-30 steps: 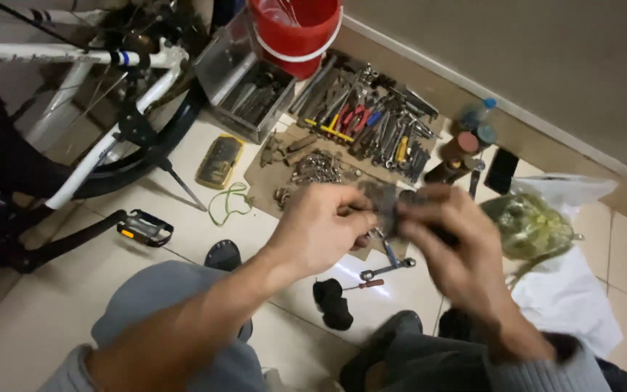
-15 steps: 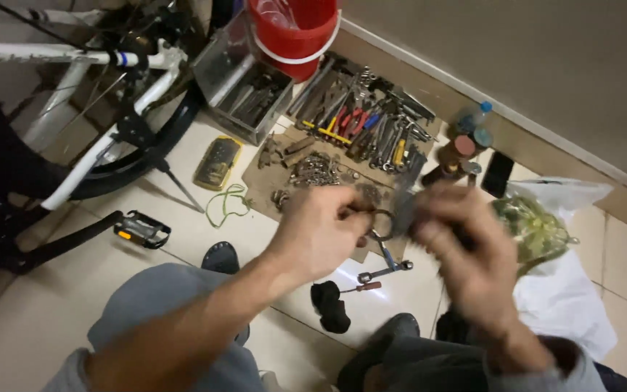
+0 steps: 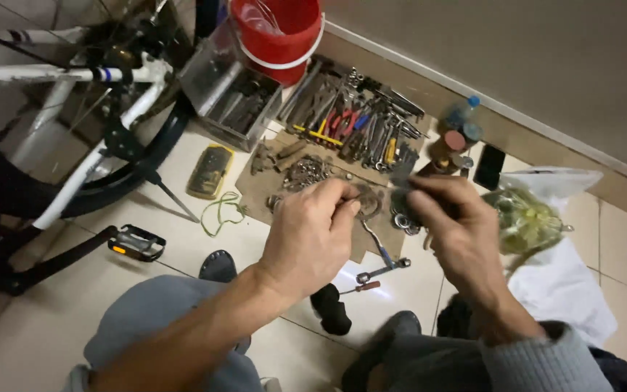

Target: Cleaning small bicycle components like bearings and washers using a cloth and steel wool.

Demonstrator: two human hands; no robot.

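Note:
My left hand [image 3: 312,236] is over the floor with thumb and forefinger pinched at a round metal ring [image 3: 369,202]. My right hand [image 3: 459,232] is a short way to its right, its fingers closed on a dark grey flat piece [image 3: 403,174] that is blurred. Both hands hover above a brown cardboard sheet [image 3: 266,190] strewn with small metal parts. A small gap separates the two hands. My knees and grey sleeves fill the bottom of the view.
A heap of hand tools [image 3: 357,123] lies by the wall next to a red bucket [image 3: 277,36] and a clear box [image 3: 226,91]. Left are a white bicycle frame [image 3: 74,72], a pedal [image 3: 136,243] and a yellow meter [image 3: 210,172]. Right lies a white bag [image 3: 564,287].
My hands, which were together on a grey piece, have drawn apart. The right hand has moved up and right with the dark piece; the left stays by the ring.

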